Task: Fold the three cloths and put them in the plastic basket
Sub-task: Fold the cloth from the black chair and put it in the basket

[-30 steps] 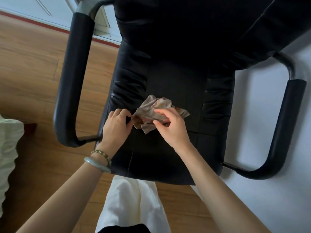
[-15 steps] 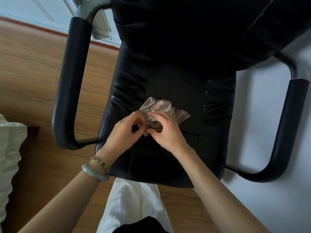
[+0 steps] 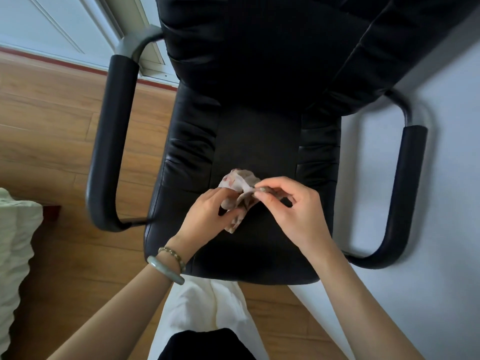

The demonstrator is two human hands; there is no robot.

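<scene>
A small crumpled cloth [image 3: 239, 181], pale with reddish-brown print, is over the middle of a black chair seat [image 3: 259, 141]. My left hand [image 3: 205, 214] grips its lower left part, with a strip of cloth hanging below the fingers. My right hand [image 3: 291, 206] pinches the cloth's right edge between thumb and forefinger. Only this one cloth shows. No plastic basket is in view.
The black office chair has padded armrests on the left [image 3: 109, 141] and right [image 3: 405, 193]. Wooden floor [image 3: 52, 120] lies to the left, a white floor area [image 3: 446, 255] to the right. A pale green wrinkled fabric [image 3: 15, 245] sits at the left edge. A white door frame [image 3: 67, 32] stands behind.
Both hands have moved apart a little, the right hand pulling the cloth's edge to the right. The cloth has partly opened and lifted between them.
</scene>
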